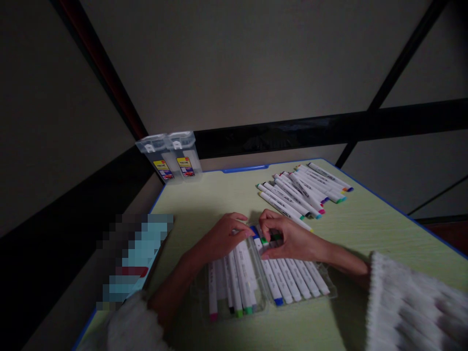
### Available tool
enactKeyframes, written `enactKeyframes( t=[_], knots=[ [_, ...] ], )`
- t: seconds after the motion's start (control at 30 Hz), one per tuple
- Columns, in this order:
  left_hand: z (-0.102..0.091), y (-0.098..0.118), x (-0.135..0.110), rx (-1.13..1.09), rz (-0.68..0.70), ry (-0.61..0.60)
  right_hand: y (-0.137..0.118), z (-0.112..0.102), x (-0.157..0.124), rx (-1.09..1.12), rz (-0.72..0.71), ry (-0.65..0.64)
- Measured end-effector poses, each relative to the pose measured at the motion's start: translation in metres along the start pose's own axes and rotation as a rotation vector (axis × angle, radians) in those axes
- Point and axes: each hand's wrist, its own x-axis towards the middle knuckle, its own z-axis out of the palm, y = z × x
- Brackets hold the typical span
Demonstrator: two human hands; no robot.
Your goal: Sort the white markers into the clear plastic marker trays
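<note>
A clear plastic case [265, 308] lies opened out on the table, with white markers in both halves. My left hand [228, 238] is over the left half, its fingers stretched out and its fingertips beside the blue end of a blue-capped marker [271, 278]. My right hand [288, 239] is over the top of the right half, fingers curled and thumb low, closed around the green end of a marker [265, 240]. Much of that marker is hidden by the hand. In the left half, several markers [238, 280] have pink, black and green ends.
Loose white markers [300, 187] with coloured ends lie in a pile at the back right. Two clear lidded containers [177, 158] stand at the back left corner. A blurred light-blue item [142, 253] lies along the left edge. Walls border the table [204, 200] behind.
</note>
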Motion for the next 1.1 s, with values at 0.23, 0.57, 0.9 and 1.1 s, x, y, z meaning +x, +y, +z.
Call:
enactKeyframes(
  t=[0.23, 0.57, 0.9, 1.1],
  knots=[
    [0.0002, -0.0020, 0.0005, 0.001, 0.008, -0.014, 0.0004, 0.0001, -0.0005, 0.004, 0.014, -0.003],
    [0.0006, -0.0065, 0.0017, -0.023, 0.061, -0.017, -0.0001, -0.0007, 0.0005, 0.013, -0.019, -0.014],
    [0.0006, -0.0050, 0.0015, -0.058, 0.043, -0.020, 0.0010, 0.0002, 0.0004, -0.022, -0.051, -0.024],
    [0.0013, -0.0076, 0.0020, -0.052, 0.059, -0.009, -0.0009, -0.0010, 0.0002, -0.042, -0.048, -0.036]
  ],
)
